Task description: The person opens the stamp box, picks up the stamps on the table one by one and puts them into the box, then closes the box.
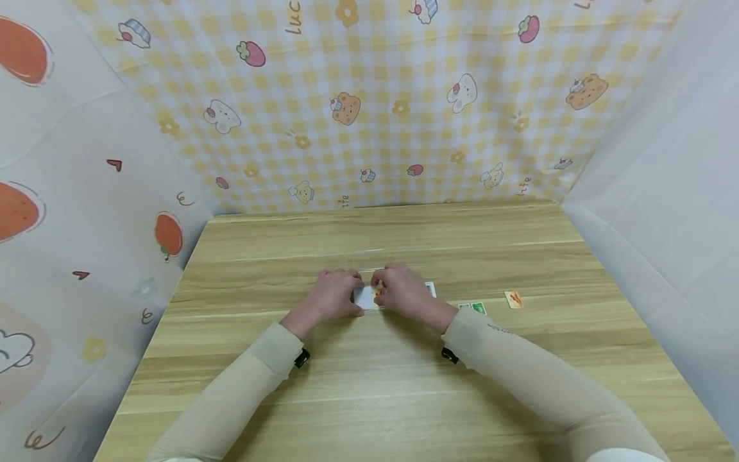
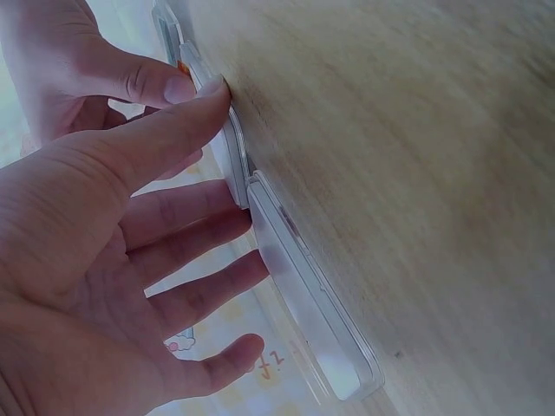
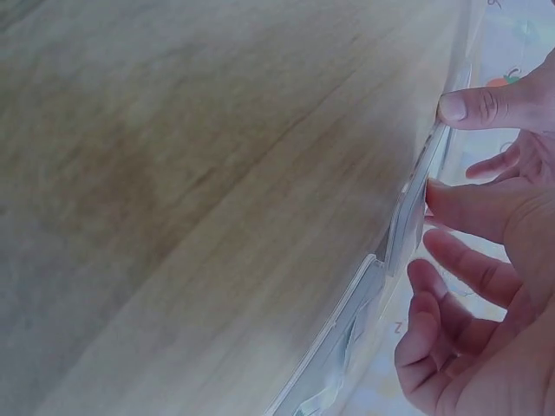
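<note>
My left hand (image 1: 333, 295) spans a flat, clear-edged case with a white inside (image 1: 362, 298), thumb at its near edge and fingers toward the far side. Over the same case, my right hand (image 1: 404, 292) pinches a small card with an orange picture (image 1: 378, 292) between thumb and fingertips; the hand covers part of the card. The left wrist view shows a neighbouring white case (image 2: 303, 286) beside the held one, below my left fingers. Another clear case (image 3: 334, 347) adjoins it on the right, seen in the right wrist view.
Transparent raised lids (image 1: 369, 251) stand behind the cases. On the wooden table (image 1: 369, 398), a green-pictured card (image 1: 478, 308) lies by my right sleeve, partly beside another card. Farther right is an orange-pictured card (image 1: 513, 299). A checked curtain (image 1: 375, 147) hangs at the table's back.
</note>
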